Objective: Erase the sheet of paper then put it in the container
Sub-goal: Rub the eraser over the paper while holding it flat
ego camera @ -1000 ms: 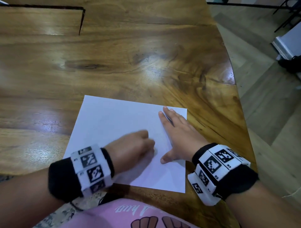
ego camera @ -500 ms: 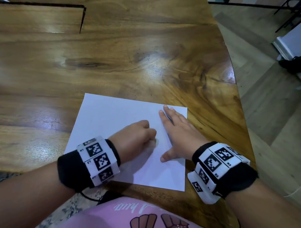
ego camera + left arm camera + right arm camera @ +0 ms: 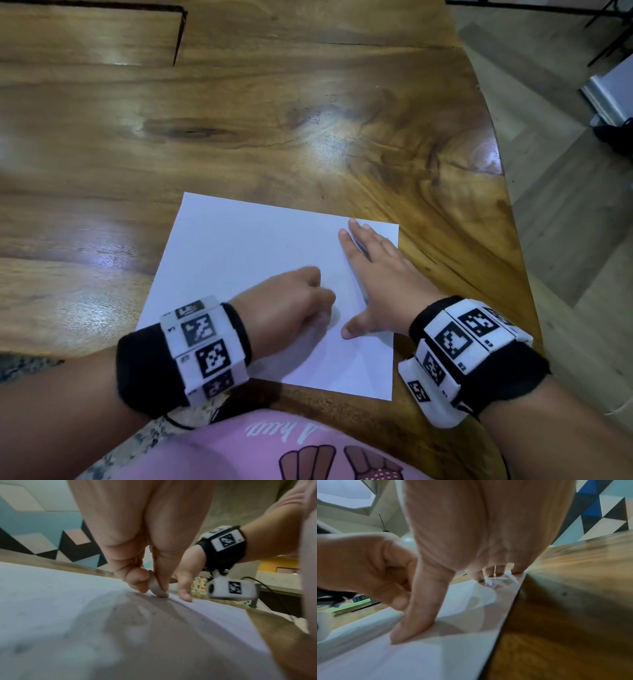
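Observation:
A white sheet of paper point(image 3: 239, 253) lies flat on the wooden table point(image 3: 308, 120) near its front edge. My left hand point(image 3: 301, 298) is curled over the sheet's middle and pinches a small pale eraser point(image 3: 156, 586) whose tip touches the paper point(image 3: 51, 595). My right hand point(image 3: 376, 274) lies flat on the sheet's right part, fingers straight and thumb spread, pressing the paper point(image 3: 436, 655) down. In the right wrist view the left hand point(image 3: 368, 568) is a fist beside the right thumb point(image 3: 419, 615). No container shows in any view.
The table's curved right edge point(image 3: 507, 192) drops to a grey plank floor point(image 3: 565, 240). A dark seam point(image 3: 178, 37) cuts the tabletop at the far left. A stack of green-edged boards point(image 3: 351, 608) lies at the far side in the right wrist view.
The left hand with the eraser has slid away from me across the sheet, then back toward me a little. The right hand and the paper have stayed put.

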{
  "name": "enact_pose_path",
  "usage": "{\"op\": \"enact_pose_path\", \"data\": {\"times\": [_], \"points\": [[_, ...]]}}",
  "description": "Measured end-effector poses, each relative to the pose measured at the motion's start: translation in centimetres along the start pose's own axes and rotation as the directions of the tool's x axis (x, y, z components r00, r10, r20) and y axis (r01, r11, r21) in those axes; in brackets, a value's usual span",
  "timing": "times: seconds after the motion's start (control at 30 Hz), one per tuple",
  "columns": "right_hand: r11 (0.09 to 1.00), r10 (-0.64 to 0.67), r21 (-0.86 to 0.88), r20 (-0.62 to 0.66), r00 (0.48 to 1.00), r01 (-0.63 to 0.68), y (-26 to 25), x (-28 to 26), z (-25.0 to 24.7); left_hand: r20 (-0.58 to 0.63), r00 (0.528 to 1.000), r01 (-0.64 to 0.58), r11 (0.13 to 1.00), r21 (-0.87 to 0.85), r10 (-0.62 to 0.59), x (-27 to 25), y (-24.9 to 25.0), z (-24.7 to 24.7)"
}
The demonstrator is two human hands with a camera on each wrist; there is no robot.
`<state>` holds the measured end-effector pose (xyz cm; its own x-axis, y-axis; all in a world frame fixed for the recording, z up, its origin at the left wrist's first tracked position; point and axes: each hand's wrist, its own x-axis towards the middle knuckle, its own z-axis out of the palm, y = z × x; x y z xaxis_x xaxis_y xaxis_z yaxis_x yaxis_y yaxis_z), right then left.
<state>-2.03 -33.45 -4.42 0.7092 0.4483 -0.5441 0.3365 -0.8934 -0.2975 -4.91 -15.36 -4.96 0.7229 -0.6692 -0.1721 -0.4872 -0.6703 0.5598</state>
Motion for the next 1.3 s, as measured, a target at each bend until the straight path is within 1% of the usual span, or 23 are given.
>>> {"op": "enact_pose_path", "data": {"times": [0.03,0.1,0.17,0.23,0.33,0.4,0.47,0.53,0.6,0.67,0.73,0.83,0.9,0.93,0.97,1.03,1.07,1.1,1.13,1.17,1.23,1.27,1.3], "points": [[1.0,0.002,0.002,0.001,1.0,-0.002,0.0,0.0,0.0,0.038,0.999,-0.024,1.0,-0.001,0.024,-0.7,0.1,0.3],[1.0,0.003,0.004,0.002,1.0,-0.003,0.1,0.1,0.0,0.136,0.991,-0.011,0.999,-0.05,0.018,-2.6,0.4,0.8],[1.0,0.003,0.001,0.006,1.0,-0.003,0.2,0.1,0.1,0.17,0.985,0.02,0.995,-0.093,-0.004,-3.4,-0.1,0.7],[1.0,0.005,-0.009,0.011,1.0,-0.005,0.2,0.1,0.2,0.124,0.99,0.081,0.986,-0.142,-0.064,-2.9,-0.9,0.2],[1.0,0.011,-0.017,0.004,1.0,-0.011,0.0,0.1,0.3,-0.04,0.987,0.15,0.982,-0.112,-0.155,-1.3,-1.9,-0.8],[1.0,0.016,-0.022,0.004,1.0,-0.016,-0.1,0.0,0.2,-0.093,0.982,0.157,0.982,-0.101,-0.166,-1.0,-2.2,-1.0],[1.0,0.02,-0.022,0.008,1.0,-0.02,-0.1,0.0,0.2,-0.064,0.991,0.107,0.989,-0.102,-0.114,-1.9,-1.8,-0.6],[1.0,0.02,-0.018,0.009,1.0,-0.02,-0.1,0.0,0.1,0.009,0.997,0.078,0.988,-0.133,-0.077,-3.5,-1.0,0.0],[1.0,0.018,-0.017,0.002,1.0,-0.018,-0.1,0.0,0.2,0.1,0.992,0.086,0.986,-0.146,-0.071,-4.6,-0.3,0.5],[1.0,0.016,-0.019,0.001,1.0,-0.016,-0.1,-0.1,0.2,0.142,0.986,0.114,0.98,-0.164,-0.091,-4.2,-0.5,0.3],[1.0,0.017,-0.025,0.002,1.0,-0.017,-0.2,-0.1,0.1,0.106,0.988,0.128,0.978,-0.167,-0.112,-2.7,-0.8,-0.4],[1.0,0.02,-0.024,0.004,1.0,-0.02,-0.3,0.0,0.0,-0.024,0.99,0.132,0.982,-0.138,-0.137,-0.3,-0.8,-0.8],[1.0,0.017,-0.017,0.002,1.0,-0.017,-0.3,0.0,0.0,-0.057,0.993,0.092,0.988,-0.126,-0.099,-0.4,-0.6,-0.4],[1.0,0.014,-0.016,0.001,1.0,-0.014,-0.3,0.0,0.1,-0.031,0.998,0.054,0.991,-0.121,-0.059,-0.8,-0.2,0.0],[1.0,0.012,-0.015,-0.002,1.0,-0.012,-0.3,0.0,0.1,0.033,0.999,0.016,0.994,-0.112,-0.012,-1.5,0.2,0.2],[1.0,0.009,-0.013,-0.009,1.0,-0.009,-0.2,0.1,0.1,0.173,0.984,-0.04,0.997,-0.061,0.05,-2.6,0.7,1.3],[1.0,0.008,-0.012,-0.012,1.0,-0.008,-0.1,0.1,0.2,0.177,0.981,-0.082,0.996,-0.019,0.084,-2.7,0.4,1.7],[1.0,0.006,-0.013,-0.015,1.0,-0.006,0.0,0.1,0.2,0.148,0.984,-0.111,0.992,0.055,0.102,-2.4,0.1,1.6],[1.0,0.002,-0.015,-0.017,1.0,-0.003,0.0,0.2,0.2,0.106,0.991,-0.092,0.993,0.073,0.084,-1.7,-0.5,1.8],[1.0,0.0,-0.017,-0.018,1.0,0.0,0.1,0.2,0.2,0.092,0.995,-0.034,0.999,0.032,0.031,-0.7,-0.8,1.4],[1.0,-0.002,-0.015,-0.02,1.0,0.001,0.1,0.2,0.3,-0.038,0.999,0.024,0.999,0.033,-0.023,1.6,-1.4,-0.5],[1.0,-0.003,-0.014,-0.021,1.0,0.003,0.2,0.2,0.2,-0.056,0.995,0.083,0.997,-0.006,-0.083,2.3,-1.4,-1.5],[1.0,-0.004,-0.011,-0.021,1.0,0.004,0.2,0.2,0.2,-0.05,0.993,0.107,0.994,-0.009,-0.108,2.7,-1.4,-2.2]]}}
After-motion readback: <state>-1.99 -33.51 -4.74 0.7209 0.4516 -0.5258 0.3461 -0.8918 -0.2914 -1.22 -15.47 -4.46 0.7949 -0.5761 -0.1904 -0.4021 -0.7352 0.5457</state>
